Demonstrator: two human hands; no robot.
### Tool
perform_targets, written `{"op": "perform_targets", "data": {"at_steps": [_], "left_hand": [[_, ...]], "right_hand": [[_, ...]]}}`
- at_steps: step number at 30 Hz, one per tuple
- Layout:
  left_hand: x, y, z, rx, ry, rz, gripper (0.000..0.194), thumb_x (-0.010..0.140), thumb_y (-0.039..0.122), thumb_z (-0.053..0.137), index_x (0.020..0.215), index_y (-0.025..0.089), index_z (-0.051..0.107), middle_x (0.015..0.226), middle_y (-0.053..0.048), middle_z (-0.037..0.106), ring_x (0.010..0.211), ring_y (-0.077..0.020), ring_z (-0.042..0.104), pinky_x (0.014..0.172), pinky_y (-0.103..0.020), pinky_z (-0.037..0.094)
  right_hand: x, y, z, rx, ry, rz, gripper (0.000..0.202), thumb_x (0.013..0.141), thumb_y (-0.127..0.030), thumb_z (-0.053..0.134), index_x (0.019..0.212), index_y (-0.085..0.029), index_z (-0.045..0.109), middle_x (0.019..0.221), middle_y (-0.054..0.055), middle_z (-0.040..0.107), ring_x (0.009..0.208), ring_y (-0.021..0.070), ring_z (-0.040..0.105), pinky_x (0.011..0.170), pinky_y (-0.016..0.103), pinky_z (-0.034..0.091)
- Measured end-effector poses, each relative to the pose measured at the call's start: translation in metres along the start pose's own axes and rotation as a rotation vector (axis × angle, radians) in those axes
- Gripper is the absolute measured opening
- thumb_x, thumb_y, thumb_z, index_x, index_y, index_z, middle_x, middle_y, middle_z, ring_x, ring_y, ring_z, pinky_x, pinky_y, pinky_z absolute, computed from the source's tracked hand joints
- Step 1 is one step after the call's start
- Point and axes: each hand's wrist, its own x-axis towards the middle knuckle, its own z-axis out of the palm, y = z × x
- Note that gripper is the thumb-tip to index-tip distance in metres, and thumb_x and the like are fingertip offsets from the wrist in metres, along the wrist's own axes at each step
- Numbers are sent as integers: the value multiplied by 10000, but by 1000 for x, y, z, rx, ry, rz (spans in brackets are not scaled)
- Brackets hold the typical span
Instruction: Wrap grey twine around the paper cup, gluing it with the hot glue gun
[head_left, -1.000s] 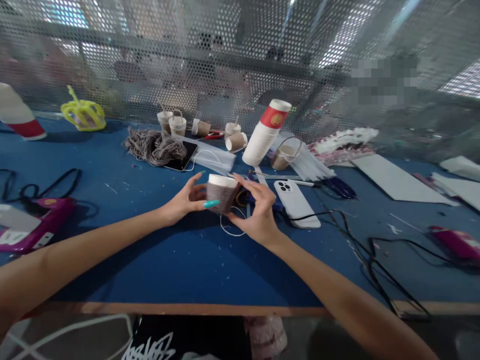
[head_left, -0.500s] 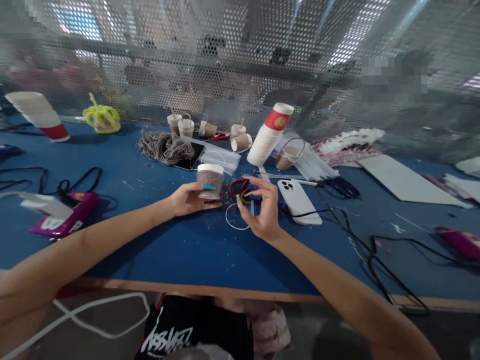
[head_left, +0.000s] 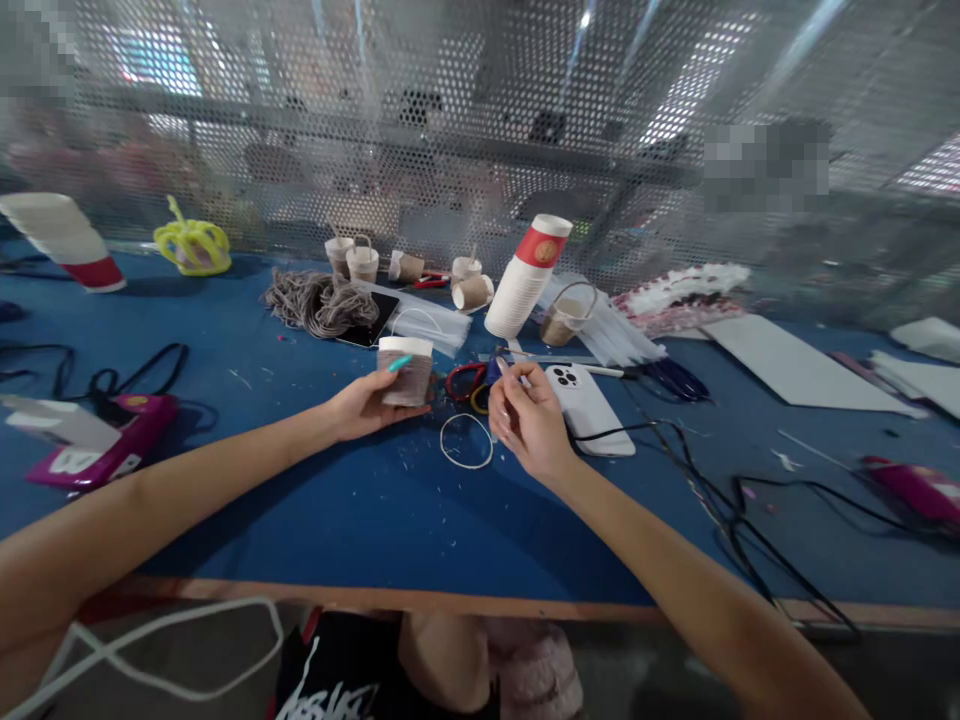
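Note:
My left hand point(head_left: 367, 403) is wrapped round a white paper cup point(head_left: 406, 345) whose sides are covered in grey-brown cord. The cup stands upright just above or on the blue table. To its right my right hand point(head_left: 530, 420) has its fingers curled with the thumb and fingertips together. Whatever may be between them is too small to make out. Close to those fingertips lie red loop handles point(head_left: 465, 381), like those of scissors, and a dark blue item partly hidden by the hand. A thin white ring of string point(head_left: 466, 464) lies in front, between the hands.
Behind are a bundle of grey cord point(head_left: 319, 302), several small cord-wrapped cups point(head_left: 362, 262), a leaning cup stack point(head_left: 517, 292) and clear glue sticks point(head_left: 607, 325). A white phone point(head_left: 596, 415) lies right of my right hand. Purple glue-gun-like packs point(head_left: 112, 450) and black cables flank both sides.
My right hand has gone from spread fingers above the red handles to curled fingers slightly right of them. The left hand still holds the cup. The whole view has shifted a little.

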Motion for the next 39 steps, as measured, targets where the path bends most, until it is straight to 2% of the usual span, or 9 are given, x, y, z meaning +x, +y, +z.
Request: {"op": "perform_targets", "data": {"at_steps": [5, 8, 15, 18, 23, 27, 29, 32, 39], "left_hand": [[0, -9, 10, 330, 291, 336, 737, 497, 273, 918, 1151, 176, 592, 1176, -110, 706, 1233, -341, 613, 1118, -509, 461], [5, -8, 7, 529, 333, 438, 823, 489, 294, 910, 1219, 203, 542, 1315, -110, 651, 1313, -329, 556, 1170, -485, 410], [16, 5, -12, 1005, 161, 273, 866, 592, 426, 855, 1336, 184, 484, 1358, -143, 619, 1356, -381, 498, 1217, -566, 286], [10, 20, -16, 1096, 165, 272, 1049, 440, 356, 933, 1363, 170, 470, 1462, -167, 511, 1446, -426, 364, 1253, -555, 215], [-5, 74, -18, 1299, 247, 226, 729, 499, 241, 879, 1159, 186, 573, 1209, -126, 618, 1217, -408, 561, 1124, -575, 399], [4, 111, -15, 1495, 659, 554, 549, 629, 195, 791, 1120, 194, 545, 1292, -149, 544, 1327, -426, 450, 1142, -571, 356], [18, 119, -15, 1558, 788, 528, 640, 618, 164, 779, 1195, 174, 504, 1361, -195, 500, 1392, -482, 359, 1147, -619, 309], [40, 125, -19, 1574, 760, 287, 562, 679, 175, 705, 1199, 122, 498, 1255, -252, 583, 1306, -494, 459, 1075, -663, 341], [69, 153, -14, 1539, 564, 291, 296, 590, 87, 649, 870, 180, 629, 788, -39, 657, 943, -270, 641, 911, -390, 486]], "right_hand": [[0, -4, 0, -8, 30, 26, 396, 814, -482, 759, 797, -260, 432, 474, -139, 466, 328, 23, 311, 320, 131, 261], [0, 0, -1, -68, 66, 7, 408, 815, -504, 750, 792, -263, 422, 439, -152, 417, 304, 26, 284, 304, 135, 241], [3, 12, 0, -202, 106, -38, 374, 798, -514, 750, 888, -263, 488, 436, -153, 437, 282, 46, 315, 282, 162, 276], [0, 13, -1, -302, 96, -128, 351, 825, -517, 716, 879, -261, 484, 487, -128, 481, 321, 71, 410, 297, 185, 335], [-4, 6, -6, -491, 63, -320, 251, 876, -438, 681, 875, -244, 523, 596, -73, 562, 417, 90, 524, 403, 232, 426], [-1, 1, -5, -585, -9, -412, 179, 939, -404, 595, 895, -236, 549, 589, -56, 588, 454, 105, 566, 456, 248, 447], [1, 2, -4, -584, -41, -401, 192, 939, -414, 594, 893, -233, 551, 579, -53, 600, 454, 110, 574, 463, 250, 455], [6, 0, -2, -544, -16, -376, 245, 911, -458, 626, 871, -227, 555, 588, -49, 608, 459, 105, 574, 459, 242, 466], [52, -40, 13, -464, -111, -138, 274, 843, -432, 706, 751, -210, 574, 646, -7, 644, 542, 118, 614, 409, 213, 490]]}}
